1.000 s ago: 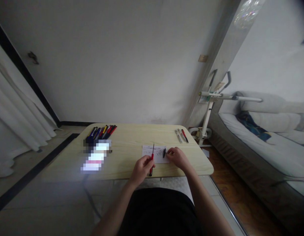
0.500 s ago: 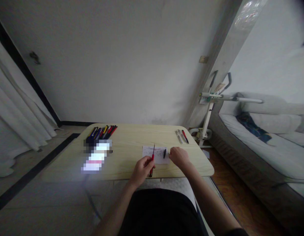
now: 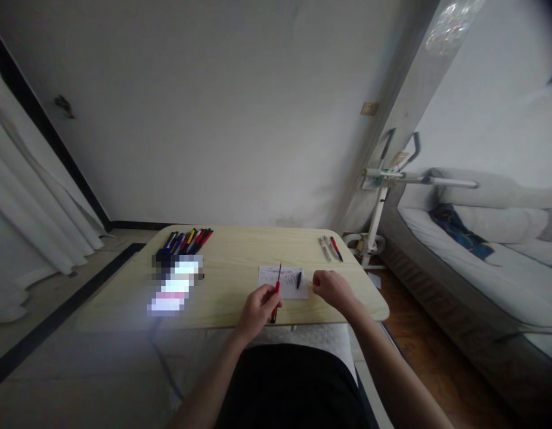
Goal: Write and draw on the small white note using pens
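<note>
My left hand (image 3: 257,310) is closed around a red pen (image 3: 277,290) near the table's front edge. A thin dark tip or refill points up and away from the pen, over the paper, and its red and black lower end shows below my fingers. Under it lies a white sheet of paper (image 3: 269,274) with handwritten marks. A short black pen part, perhaps a cap (image 3: 298,280), rests on the sheet's right side. My right hand (image 3: 332,287) is closed in a fist just right of the paper; its fingers hide whatever may be inside.
Several pens and markers (image 3: 186,241) lie in a row at the table's back left, behind a bright blurred-out screen (image 3: 175,286). Three pens (image 3: 331,248) lie at the back right. Right of the wooden table (image 3: 240,247) stand white exercise equipment (image 3: 375,220) and a sofa (image 3: 437,262).
My right hand has moved slightly right, away from the paper's edge, still closed. My left hand and the red pen have stayed almost still.
</note>
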A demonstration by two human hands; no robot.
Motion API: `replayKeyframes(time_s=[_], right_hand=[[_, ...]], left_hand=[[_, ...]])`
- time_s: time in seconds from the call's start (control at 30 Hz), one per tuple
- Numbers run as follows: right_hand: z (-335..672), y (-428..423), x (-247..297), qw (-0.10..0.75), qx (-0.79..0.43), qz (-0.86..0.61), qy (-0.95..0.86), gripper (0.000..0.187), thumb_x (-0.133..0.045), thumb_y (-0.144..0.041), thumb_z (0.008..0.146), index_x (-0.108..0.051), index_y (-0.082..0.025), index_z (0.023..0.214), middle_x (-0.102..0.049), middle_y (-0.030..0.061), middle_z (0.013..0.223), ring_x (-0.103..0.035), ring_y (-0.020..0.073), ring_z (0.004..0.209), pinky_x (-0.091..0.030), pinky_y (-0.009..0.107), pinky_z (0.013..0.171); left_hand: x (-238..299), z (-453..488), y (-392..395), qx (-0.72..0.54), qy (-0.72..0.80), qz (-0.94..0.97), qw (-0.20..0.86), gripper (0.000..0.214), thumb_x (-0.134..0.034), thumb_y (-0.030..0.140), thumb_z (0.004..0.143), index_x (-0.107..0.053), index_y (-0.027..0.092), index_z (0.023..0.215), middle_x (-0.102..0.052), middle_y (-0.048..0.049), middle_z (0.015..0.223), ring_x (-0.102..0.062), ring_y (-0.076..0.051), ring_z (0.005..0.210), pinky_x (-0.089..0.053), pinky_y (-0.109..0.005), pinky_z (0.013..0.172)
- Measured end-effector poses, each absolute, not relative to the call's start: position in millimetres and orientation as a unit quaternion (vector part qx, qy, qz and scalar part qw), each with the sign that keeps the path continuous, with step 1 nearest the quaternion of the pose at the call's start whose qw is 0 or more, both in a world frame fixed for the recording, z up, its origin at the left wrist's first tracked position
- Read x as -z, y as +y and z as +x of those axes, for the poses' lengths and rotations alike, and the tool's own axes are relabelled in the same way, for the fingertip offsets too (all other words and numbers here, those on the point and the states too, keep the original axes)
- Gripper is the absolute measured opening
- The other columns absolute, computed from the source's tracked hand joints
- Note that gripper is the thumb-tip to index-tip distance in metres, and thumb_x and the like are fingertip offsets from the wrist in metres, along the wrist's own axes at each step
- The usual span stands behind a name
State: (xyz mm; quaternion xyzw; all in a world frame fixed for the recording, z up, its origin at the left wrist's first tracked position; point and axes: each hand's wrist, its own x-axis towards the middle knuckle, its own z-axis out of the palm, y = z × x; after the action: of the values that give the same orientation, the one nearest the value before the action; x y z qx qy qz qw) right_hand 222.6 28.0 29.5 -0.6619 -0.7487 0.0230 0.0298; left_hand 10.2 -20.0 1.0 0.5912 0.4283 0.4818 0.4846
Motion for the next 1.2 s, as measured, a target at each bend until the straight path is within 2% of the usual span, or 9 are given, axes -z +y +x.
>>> replayKeyframes(time_s=[0.13,0.37,0.5,0.63,0.73,0.97,1.2], right_hand=[[225,28,-27,0.034,-0.035,-0.656,-0.753,0.022,-0.05,-0.017,0.068,-0.065,-0.019,0.084,-0.066,0.0084,0.081,-0.059,0.0204,0.078,-0.034,0.025,0.062],[230,29,-27,0.051,-0.036,-0.64,-0.766,0.018,-0.05,-0.012,0.063,-0.067,-0.016,0.069,-0.066,0.0101,0.072,-0.059,0.0203,0.07,-0.035,0.026,0.061],[228,26,-26,0.179,-0.12,-0.61,-0.762,0.013,-0.052,-0.016,0.064,-0.065,-0.016,0.069,-0.064,0.0056,0.066,-0.056,0.0159,0.063,-0.036,0.024,0.057],[216,18,-15,0.348,-0.276,-0.539,-0.715,0.012,-0.054,-0.023,0.066,-0.062,-0.015,0.072,-0.06,0.0014,0.061,-0.05,0.012,0.054,-0.036,0.022,0.051],[204,11,-3,0.444,-0.388,-0.477,-0.652,0.013,-0.057,-0.028,0.065,-0.059,-0.015,0.069,-0.056,0.0002,0.063,-0.048,0.011,0.055,-0.035,0.022,0.051],[183,4,4,0.571,-0.554,-0.386,-0.467,0.014,-0.062,-0.027,0.063,-0.053,-0.017,0.067,-0.042,-0.0062,0.05,-0.034,0.0056,0.042,-0.025,0.019,0.042],[176,8,12,0.627,-0.61,-0.31,-0.372,0.01,-0.061,-0.022,0.065,-0.053,-0.017,0.063,-0.044,-0.0048,0.05,-0.037,0.006,0.042,-0.027,0.018,0.04]], left_hand=[[0,10,-19,-0.483,0.425,0.597,0.479,0.025,-0.049,0.037,0.075,-0.056,0.013,0.077,-0.06,-0.0028,0.066,-0.056,-0.014,0.063,-0.041,-0.023,0.057],[1,9,-19,-0.475,0.42,0.608,0.478,0.023,-0.048,0.036,0.077,-0.054,0.014,0.078,-0.059,-0.0031,0.067,-0.055,-0.014,0.065,-0.041,-0.023,0.059],[1,10,-19,-0.477,0.423,0.605,0.477,0.023,-0.048,0.036,0.077,-0.054,0.014,0.079,-0.059,-0.0031,0.067,-0.055,-0.014,0.064,-0.041,-0.023,0.059],[0,10,-19,-0.473,0.427,0.608,0.473,0.024,-0.048,0.036,0.077,-0.055,0.014,0.079,-0.058,-0.0022,0.064,-0.054,-0.013,0.062,-0.04,-0.022,0.058],[-1,9,-20,-0.47,0.431,0.612,0.469,0.024,-0.048,0.037,0.076,-0.055,0.014,0.079,-0.056,-0.001,0.062,-0.052,-0.012,0.059,-0.039,-0.021,0.056],[2,10,-19,-0.462,0.436,0.627,0.451,0.026,-0.049,0.037,0.075,-0.058,0.013,0.081,-0.052,0.0008,0.056,-0.049,-0.011,0.054,-0.037,-0.021,0.053],[3,13,-22,-0.455,0.436,0.633,0.45,0.027,-0.05,0.039,0.074,-0.059,0.013,0.078,-0.051,0.0004,0.058,-0.048,-0.011,0.055,-0.036,-0.021,0.051]])
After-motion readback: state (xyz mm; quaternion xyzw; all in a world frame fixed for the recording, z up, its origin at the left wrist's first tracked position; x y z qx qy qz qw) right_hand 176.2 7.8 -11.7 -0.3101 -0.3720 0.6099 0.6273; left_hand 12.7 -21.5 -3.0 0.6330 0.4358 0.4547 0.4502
